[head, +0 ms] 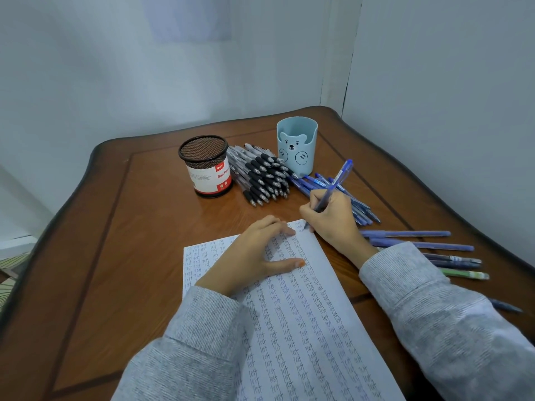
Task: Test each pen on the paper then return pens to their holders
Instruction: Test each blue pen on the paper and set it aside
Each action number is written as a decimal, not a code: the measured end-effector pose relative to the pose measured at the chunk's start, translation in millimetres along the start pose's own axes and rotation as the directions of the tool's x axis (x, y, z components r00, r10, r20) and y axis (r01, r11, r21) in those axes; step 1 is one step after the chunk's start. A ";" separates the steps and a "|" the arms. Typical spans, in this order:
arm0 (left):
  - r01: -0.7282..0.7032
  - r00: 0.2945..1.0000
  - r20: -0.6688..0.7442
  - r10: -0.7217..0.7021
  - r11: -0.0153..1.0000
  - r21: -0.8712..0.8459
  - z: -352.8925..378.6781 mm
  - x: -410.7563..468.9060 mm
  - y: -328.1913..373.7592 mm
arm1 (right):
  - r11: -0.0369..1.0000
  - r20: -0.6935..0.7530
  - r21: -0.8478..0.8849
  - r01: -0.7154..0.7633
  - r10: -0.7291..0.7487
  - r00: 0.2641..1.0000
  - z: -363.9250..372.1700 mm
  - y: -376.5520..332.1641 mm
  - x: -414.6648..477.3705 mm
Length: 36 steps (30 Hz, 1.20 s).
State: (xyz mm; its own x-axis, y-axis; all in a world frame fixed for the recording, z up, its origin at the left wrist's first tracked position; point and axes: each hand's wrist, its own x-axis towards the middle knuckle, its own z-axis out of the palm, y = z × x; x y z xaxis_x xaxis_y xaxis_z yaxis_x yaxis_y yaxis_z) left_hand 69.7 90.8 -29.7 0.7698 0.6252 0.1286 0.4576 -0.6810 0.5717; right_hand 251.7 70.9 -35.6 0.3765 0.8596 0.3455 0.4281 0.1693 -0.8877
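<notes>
Left of centre, a black mesh cup [204,166] stands beside a heap of black pens [262,180]; a blue bear cup [296,149] stands just right of them. Below, the left hand [252,256] lies flat on the paper [318,299], thumb spread wide. At the sheet's upper right corner the right hand [333,224] pinches a blue pen [337,180], tip touching paper.

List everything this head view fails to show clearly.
Head view only:
- Inside of bear cup: hidden by its own wall.
- Small print on mesh holder: too small to read.
- Lower end of paper: cut off by the bottom edge.
- Grip of blue pen: wrapped by right hand.
- Most of pen at far right: under right sleeve.
</notes>
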 end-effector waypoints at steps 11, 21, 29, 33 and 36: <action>0.032 0.999 -0.004 -0.032 0.999 0.000 1.5 -3.1 1.7 | 0.980 0.043 0.182 -0.077 0.070 0.997 -9.3 -22.7 -15.2; 0.075 0.996 -0.047 -0.079 0.994 -0.074 4.5 -4.9 6.8 | 0.996 0.071 0.046 -0.080 0.077 0.995 -49.7 -38.4 -33.8; 0.080 0.997 -0.011 -0.079 0.994 0.078 16.0 3.3 25.8 | 0.993 -0.054 -0.043 -0.108 0.106 0.993 -79.3 -42.8 -33.8; 0.084 0.996 -0.018 -0.083 0.995 0.047 26.1 6.9 31.0 | 0.989 -0.059 0.037 -0.146 0.148 0.987 -94.2 -38.4 -30.3; 0.085 0.995 -0.054 -0.084 0.996 0.017 30.8 9.2 31.6 | 0.990 -0.087 -0.015 -0.143 0.141 0.986 -101.3 -33.3 -26.2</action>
State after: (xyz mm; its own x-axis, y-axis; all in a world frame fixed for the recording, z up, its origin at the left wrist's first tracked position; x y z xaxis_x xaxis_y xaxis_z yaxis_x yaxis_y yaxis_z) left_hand 105.0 63.3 -35.4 0.7034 0.7000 0.1233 0.5289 -0.6314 0.5671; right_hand 310.8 -6.0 15.8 0.5033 0.8294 0.2424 0.3821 0.0379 -0.9233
